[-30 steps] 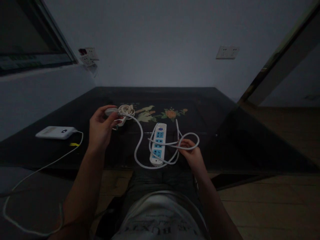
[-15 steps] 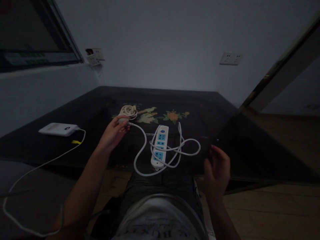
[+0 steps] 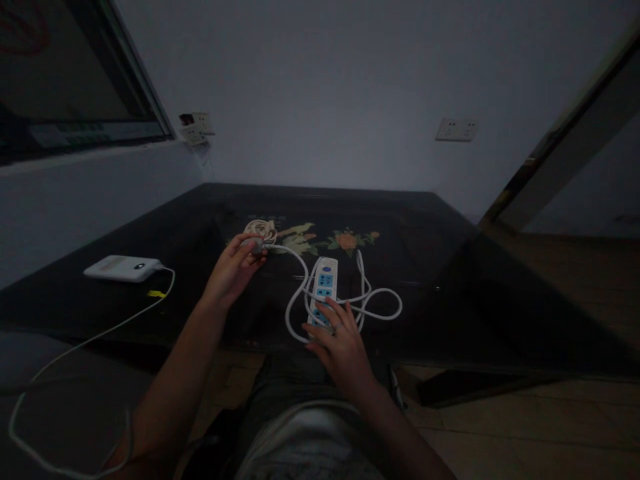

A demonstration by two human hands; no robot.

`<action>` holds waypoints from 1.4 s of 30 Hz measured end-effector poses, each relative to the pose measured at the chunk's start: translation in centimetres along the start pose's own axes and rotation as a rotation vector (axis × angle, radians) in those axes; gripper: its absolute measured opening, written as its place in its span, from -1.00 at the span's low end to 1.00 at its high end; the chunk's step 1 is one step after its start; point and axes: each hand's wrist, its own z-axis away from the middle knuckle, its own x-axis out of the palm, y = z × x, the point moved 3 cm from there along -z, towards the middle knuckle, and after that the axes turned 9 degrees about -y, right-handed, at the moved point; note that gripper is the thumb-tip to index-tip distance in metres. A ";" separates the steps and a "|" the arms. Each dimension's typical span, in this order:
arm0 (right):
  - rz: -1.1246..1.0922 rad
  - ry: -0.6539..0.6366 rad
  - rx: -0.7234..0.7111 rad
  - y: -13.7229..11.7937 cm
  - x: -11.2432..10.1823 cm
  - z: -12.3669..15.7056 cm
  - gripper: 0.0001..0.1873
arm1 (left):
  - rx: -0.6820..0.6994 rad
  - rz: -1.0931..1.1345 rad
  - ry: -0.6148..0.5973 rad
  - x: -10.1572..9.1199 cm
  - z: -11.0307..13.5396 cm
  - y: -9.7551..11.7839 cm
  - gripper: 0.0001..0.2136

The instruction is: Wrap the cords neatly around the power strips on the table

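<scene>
A plug [image 3: 257, 246] at the end of a white power cord [image 3: 300, 257] is pinched in the fingers of my left hand [image 3: 233, 270], above the table's left-centre. That cord curves down to the white power strip [image 3: 327, 269] with blue sockets, which lies lengthwise in front of me with loops of cord across it. My right hand [image 3: 343, 340] is over the near end of the strip, fingers spread and partly hiding the sockets and cord. Whether its fingertips touch them I cannot tell. Just behind my left hand lies a coiled beige cable [image 3: 261, 229].
The dark table [image 3: 450, 267] has a printed flower pattern [image 3: 345, 239]. At left lies a white power bank [image 3: 123, 268] with a thin cable [image 3: 100, 330] running off the near edge, beside a yellow tag [image 3: 156, 293]. Wall sockets [image 3: 457, 129] are on the back wall.
My right hand has moved left from beyond the cord loops to over the power strip, its fingers spreading. My left hand, still holding the plug, has shifted slightly right. The view has tilted up slightly.
</scene>
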 end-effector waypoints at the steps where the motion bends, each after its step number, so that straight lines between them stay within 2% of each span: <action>1: -0.001 0.002 0.003 0.3 -0.1 -0.2 -0.64 | 0.006 -0.003 0.005 -0.1 0.0 0.1 -0.79; 6: 0.001 -0.017 0.021 2.0 -0.5 -1.7 -0.66 | -0.006 -0.043 -0.009 0.0 0.2 -0.1 -0.74; 12: -0.098 0.007 0.058 3.3 -1.0 -2.4 -0.69 | -0.011 -0.259 0.018 0.2 1.6 -1.5 -0.64; 15: -0.260 0.078 0.090 3.8 -2.1 -0.9 -0.73 | -0.006 -0.430 0.036 -0.4 2.5 -2.6 -0.64; 18: -0.362 0.185 0.200 5.1 -3.8 1.6 -0.82 | 0.028 -0.577 0.033 -1.1 3.4 -3.2 -0.63; 23: -0.354 0.282 0.396 7.7 -5.9 5.7 -0.81 | -0.092 -0.689 0.000 -1.6 4.3 -3.9 -0.63; 29: -0.310 0.246 0.377 8.2 -5.5 6.4 -0.80 | -0.108 -0.905 -0.017 -1.2 4.9 -3.9 -0.64; 34: -0.244 0.226 0.377 8.0 -4.8 6.2 -0.81 | -0.126 -1.065 -0.081 -1.8 4.8 -4.5 -0.64; 39: -0.226 0.204 0.380 8.2 -4.6 6.3 -0.82 | -0.107 -1.146 -0.125 -2.1 4.6 -4.7 -0.62; 42: -0.228 0.181 0.388 8.2 -4.6 6.1 -0.83 | -0.046 -1.217 -0.159 -2.1 4.4 -4.4 -0.65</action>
